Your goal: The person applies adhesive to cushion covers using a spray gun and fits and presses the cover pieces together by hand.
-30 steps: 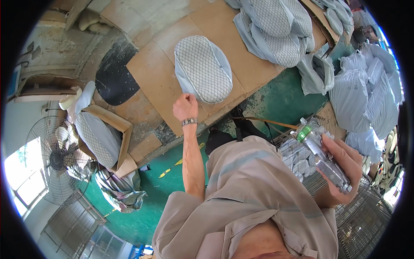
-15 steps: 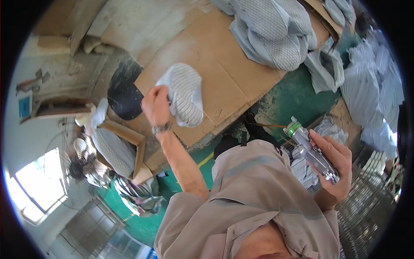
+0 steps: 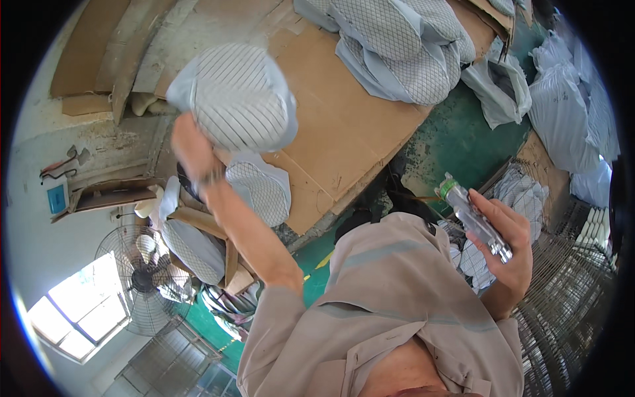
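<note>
My left hand (image 3: 195, 151), smeared by motion, is closed at the near left edge of a padded fabric piece (image 3: 243, 99). That piece is rounded, with a white face marked by dark stripes and a pale grey border. It looks raised over the cardboard sheet (image 3: 324, 139) on the worktable. A similar padded piece (image 3: 261, 192) lies below it, close to my left forearm and partly hidden. My right hand (image 3: 506, 231) is wrapped round a metal spray gun (image 3: 475, 220) with a green ring, held off the table's near right side.
Padded pieces (image 3: 410, 53) lie heaped at the table's far side. On the right are plastic bags (image 3: 559, 99) and an open grey bag (image 3: 499, 92). A fan (image 3: 142, 278) and a carton (image 3: 231, 261) stand at the left. Wire mesh (image 3: 562, 311) is near my right elbow.
My left hand has moved left and away, and the padded piece at it now appears larger and higher. Another piece shows beneath. The spray gun stays in my right hand, almost unmoved.
</note>
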The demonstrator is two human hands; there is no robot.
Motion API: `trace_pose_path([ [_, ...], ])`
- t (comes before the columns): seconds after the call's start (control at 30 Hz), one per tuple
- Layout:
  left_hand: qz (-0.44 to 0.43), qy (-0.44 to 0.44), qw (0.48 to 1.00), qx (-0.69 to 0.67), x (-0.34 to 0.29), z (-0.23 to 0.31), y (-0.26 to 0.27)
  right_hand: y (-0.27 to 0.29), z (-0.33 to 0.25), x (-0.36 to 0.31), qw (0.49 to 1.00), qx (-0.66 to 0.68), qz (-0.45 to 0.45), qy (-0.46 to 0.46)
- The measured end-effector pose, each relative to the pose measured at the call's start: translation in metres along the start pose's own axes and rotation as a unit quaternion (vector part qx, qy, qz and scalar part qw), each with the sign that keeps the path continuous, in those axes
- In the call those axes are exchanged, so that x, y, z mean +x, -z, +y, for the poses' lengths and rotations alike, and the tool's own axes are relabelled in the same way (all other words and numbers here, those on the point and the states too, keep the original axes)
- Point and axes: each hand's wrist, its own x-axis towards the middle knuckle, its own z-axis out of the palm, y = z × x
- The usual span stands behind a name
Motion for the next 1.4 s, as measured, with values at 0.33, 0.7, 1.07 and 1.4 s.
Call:
trace_pose_path([
  [0.33, -0.048, 0.144, 0.986, -0.064, 0.018, 0.084, -0.075, 0.01, 0.019, -0.012, 0.998, -0.001, 0.029, -0.056],
  [0.7, 0.061, 0.125, 0.982, -0.13, 0.013, 0.109, -0.054, 0.008, 0.038, 0.002, 0.999, -0.01, 0.007, -0.04],
  [1.07, -0.013, -0.026, 0.957, -0.288, 0.073, 0.161, -0.129, 0.014, 0.062, -0.003, 0.997, -0.028, 0.03, -0.063],
  [1.4, -0.118, 0.034, 0.871, -0.475, 0.098, 0.204, -0.31, 0.014, 0.073, -0.012, 0.99, -0.049, 0.068, -0.111],
])
